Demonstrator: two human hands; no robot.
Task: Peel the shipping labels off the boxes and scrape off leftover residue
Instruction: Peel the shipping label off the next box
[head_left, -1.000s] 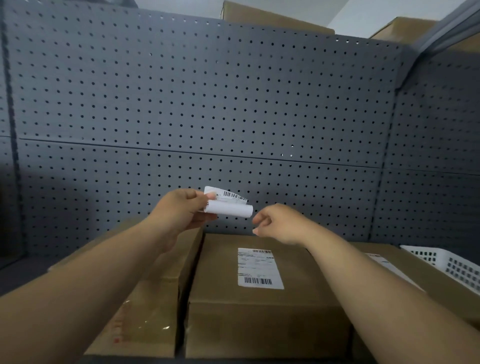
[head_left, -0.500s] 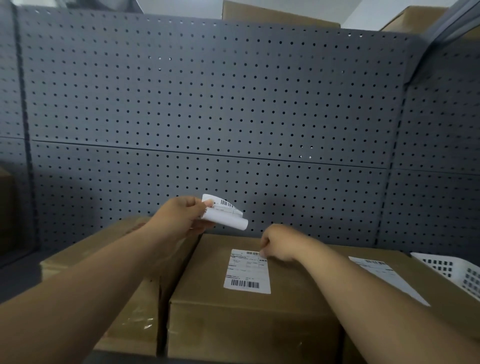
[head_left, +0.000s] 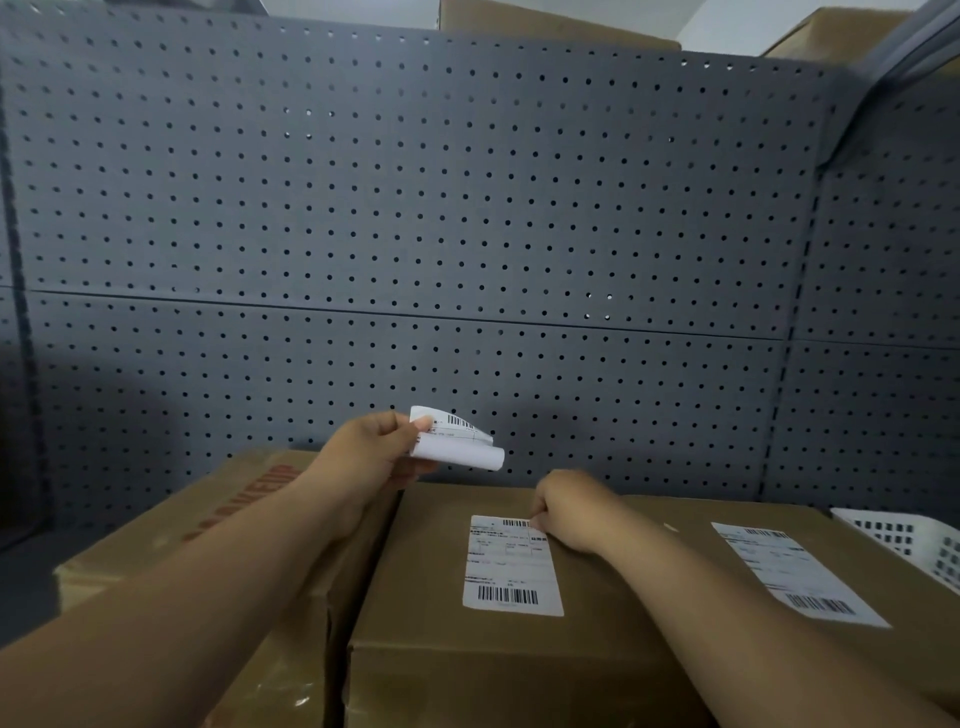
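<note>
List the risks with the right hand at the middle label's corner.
1. The right hand works at one top corner of the flat shipping label; it may tear, leaving paper and residue on the middle box.
2. The left hand pinches the curled peeled label near that box; its sticky side might catch on cardboard or fingers.
</note>
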